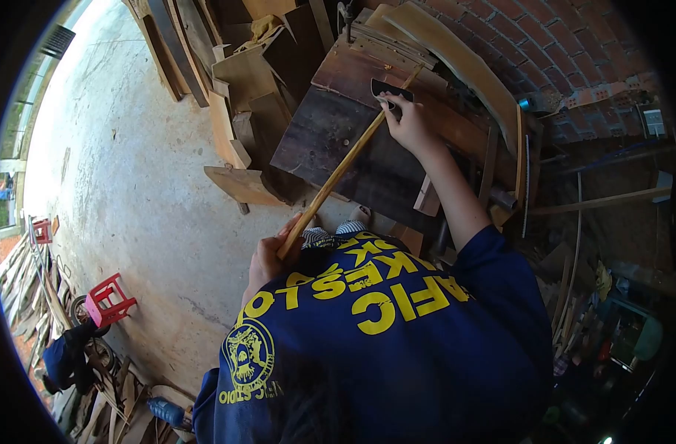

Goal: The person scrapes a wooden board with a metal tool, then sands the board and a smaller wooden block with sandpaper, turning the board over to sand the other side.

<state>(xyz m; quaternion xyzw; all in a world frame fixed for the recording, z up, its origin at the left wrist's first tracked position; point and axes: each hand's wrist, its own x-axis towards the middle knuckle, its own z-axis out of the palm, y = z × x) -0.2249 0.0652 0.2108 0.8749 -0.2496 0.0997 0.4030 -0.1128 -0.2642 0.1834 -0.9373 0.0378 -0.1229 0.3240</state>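
Note:
A long, slim wooden stick [340, 176] slants from my body up across the dark workbench [312, 140]. My left hand [270, 251] is closed around its near end, close to my shirt. My right hand [405, 124] pinches a curled dark sheet of sandpaper [397, 92] against the stick, near its far part. The stick's far tip lies by the back edge of the bench top. My right fingers partly cover where the sandpaper and the stick meet.
Wood offcuts [253, 111] lean left of the bench. A curved plank [456, 66] lies behind it, by the brick wall [538, 44]. A red stool [110, 301] stands on the concrete floor [160, 200] at left. Tools and a green machine [634, 333] crowd the right.

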